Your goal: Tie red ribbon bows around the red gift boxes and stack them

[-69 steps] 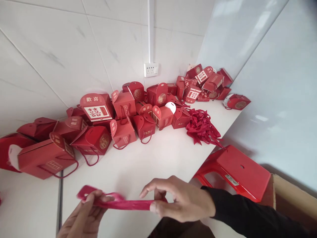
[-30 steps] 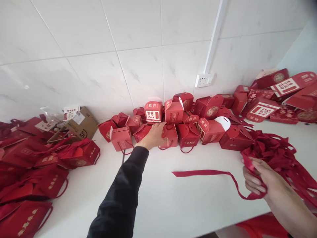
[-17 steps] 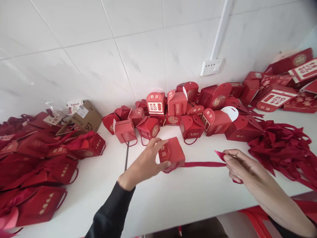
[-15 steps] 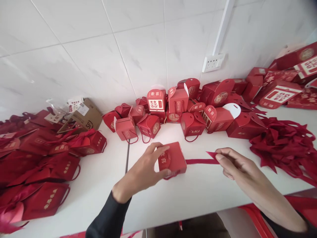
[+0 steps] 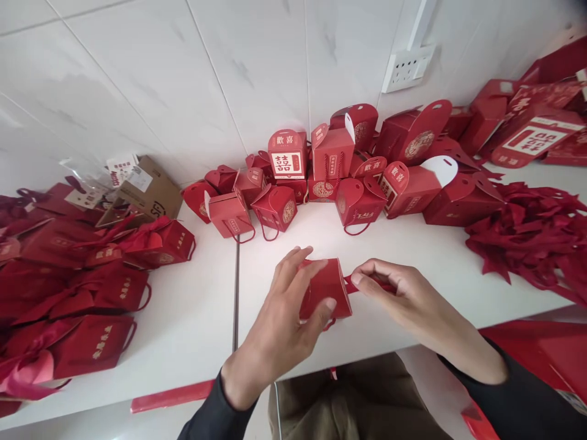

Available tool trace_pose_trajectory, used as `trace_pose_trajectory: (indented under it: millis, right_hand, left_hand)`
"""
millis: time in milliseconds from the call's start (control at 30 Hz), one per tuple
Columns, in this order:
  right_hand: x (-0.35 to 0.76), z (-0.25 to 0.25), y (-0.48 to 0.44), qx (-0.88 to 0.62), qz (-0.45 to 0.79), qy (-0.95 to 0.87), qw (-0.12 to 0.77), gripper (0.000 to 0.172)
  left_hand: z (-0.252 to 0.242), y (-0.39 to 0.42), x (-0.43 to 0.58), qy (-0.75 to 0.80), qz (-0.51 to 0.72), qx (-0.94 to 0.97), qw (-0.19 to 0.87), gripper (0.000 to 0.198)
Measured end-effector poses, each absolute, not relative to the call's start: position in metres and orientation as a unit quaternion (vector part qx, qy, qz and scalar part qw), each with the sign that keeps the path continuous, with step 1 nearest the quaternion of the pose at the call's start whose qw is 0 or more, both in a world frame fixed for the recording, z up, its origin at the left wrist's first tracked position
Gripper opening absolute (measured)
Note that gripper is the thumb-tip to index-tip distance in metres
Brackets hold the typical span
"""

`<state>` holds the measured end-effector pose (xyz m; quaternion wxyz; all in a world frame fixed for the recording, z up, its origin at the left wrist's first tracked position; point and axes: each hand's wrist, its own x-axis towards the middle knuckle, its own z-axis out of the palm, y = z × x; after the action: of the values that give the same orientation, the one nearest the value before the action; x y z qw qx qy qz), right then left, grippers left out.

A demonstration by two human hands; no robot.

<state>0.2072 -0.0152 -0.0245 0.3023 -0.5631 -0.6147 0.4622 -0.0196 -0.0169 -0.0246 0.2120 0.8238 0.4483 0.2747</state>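
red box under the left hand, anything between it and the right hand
Nothing visible blocks the gap between the red box and the right hand; only the ribbon held in that hand spans it. The left hand is over the box's opposite end.

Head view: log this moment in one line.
left hand: spread over red box | right hand: pinching ribbon at box's right side | ribbon pile: on table, right | boxes with bows: left

Left end of box was hidden under left hand. Right hand partly covered ribbon. Right edge cropped red stool. Carton label text was too small.
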Motion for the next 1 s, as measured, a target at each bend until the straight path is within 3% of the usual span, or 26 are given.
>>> trace_pose_trajectory:
  millis: [167, 1000]
  right_hand:
    - [0.208, -0.022, -0.012, -0.551, 0.487, -0.602, 0.310, 0.042]
    - [0.208, -0.019, 0.000, -0.505, 0.670, -0.454, 0.299, 0.035]
  left_hand:
    - [-0.026, -0.011, -0.015, 0.482, 0.328, 0.779, 0.230, 0.026]
    - [-0.029, -0.001, 0.002, 0.483, 0.350, 0.747, 0.294, 0.024]
